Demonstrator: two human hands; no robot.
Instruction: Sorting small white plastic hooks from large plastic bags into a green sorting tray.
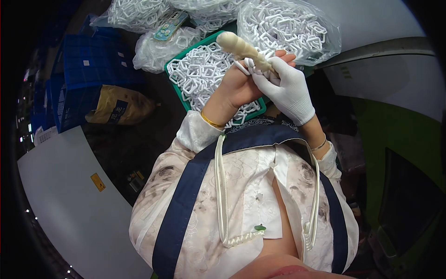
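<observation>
From where I operate, I'd judge this step goes best with the cream, ribbed, tapering rod [241, 46] kept steady, its pressure directed along its length and away from the bare palm, and the small white plastic links [249, 64] well supported underneath. The white-gloved right hand [289, 90] has its fingers clamped around the rod's near-right end, leaving the rounded end free and pointing far-left, above the green plastic tray [178, 94] of loose white links [200, 76]. The links being worked lie against the rod, between the glove and the bare left hand [241, 84]. That hand sits palm up to the left, fingers stretched out beneath; whether they also press on the links, I cannot tell, since the glove covers part of them
</observation>
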